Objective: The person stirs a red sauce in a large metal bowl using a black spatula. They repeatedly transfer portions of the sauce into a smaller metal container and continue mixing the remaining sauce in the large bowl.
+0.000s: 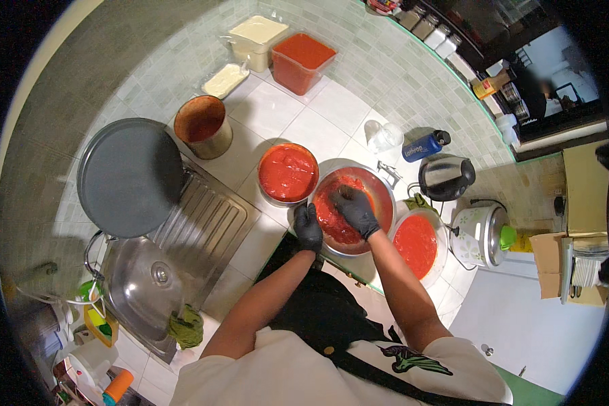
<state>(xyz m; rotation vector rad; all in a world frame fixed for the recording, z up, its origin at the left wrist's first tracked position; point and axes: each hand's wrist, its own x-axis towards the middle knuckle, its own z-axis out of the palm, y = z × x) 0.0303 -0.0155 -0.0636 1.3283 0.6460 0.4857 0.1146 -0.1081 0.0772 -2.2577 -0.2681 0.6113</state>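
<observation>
A wide metal bowl [390,203] stands on the tiled counter in front of me, with chunky red tomato pulp [331,220] in it. My right hand [355,208], in a black glove, is down in the bowl. Its fingers curl into the pulp, so whatever they hold is hidden. At the bowl's left rim is my left hand [308,229], also gloved in black, gripping the edge. Just left of the bowl sits a round container [281,201] filled with smooth red sauce. To the right, a pale tub [442,243] holds more red sauce.
A tall empty-looking pot [222,141], a dark round tray [128,179] and a steel sink [132,284] are on the left. Square tubs of red sauce [298,71] and a cream-coloured food [257,51] stand behind. A blue bottle [423,147], kettle [446,177] and rice cooker [477,233] line the right.
</observation>
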